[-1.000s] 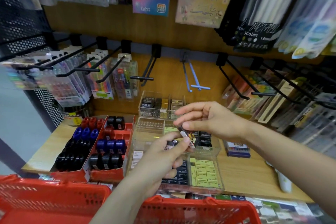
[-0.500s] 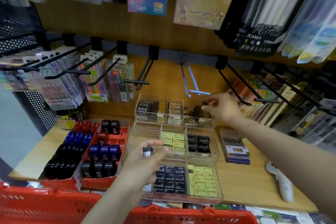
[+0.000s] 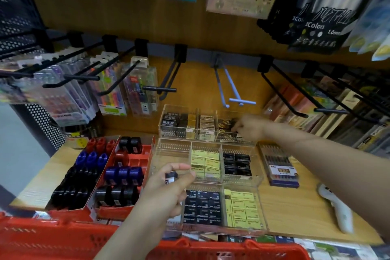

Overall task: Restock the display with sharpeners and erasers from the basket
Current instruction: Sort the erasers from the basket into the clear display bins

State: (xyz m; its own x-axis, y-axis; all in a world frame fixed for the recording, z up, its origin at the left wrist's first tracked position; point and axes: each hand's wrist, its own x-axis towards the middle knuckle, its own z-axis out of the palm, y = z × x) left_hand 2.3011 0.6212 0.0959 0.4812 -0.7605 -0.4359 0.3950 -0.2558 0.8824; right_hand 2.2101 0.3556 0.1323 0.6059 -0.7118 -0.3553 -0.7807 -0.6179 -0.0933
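Above the red plastic basket (image 3: 52,238), the left hand (image 3: 166,192) pinched a small dark eraser (image 3: 170,177); the right hand's (image 3: 249,127) curled fingers reached into the clear rear tray (image 3: 173,110) beneath "3Colors" pen packs (image 3: 316,27).

Setting: retail stationery shop, display aisle; wooden back panel fitted with black peg hooks (image 3: 282,91) carrying blister-packed pen sets (image 3: 139,91) with printed labels; hanging marker packs (image 3: 316,25) marked "3Colors" above; wooden shelf (image 3: 280,207) holds clear acrylic divider trays (image 3: 259,179) stocked with rows of boxed erasers (image 3: 205,160); red cardboard display boxes (image 3: 145,154) of sharpeners (image 3: 124,173) beside them; red plastic shopping basket (image 3: 42,240) at the bottom edge.
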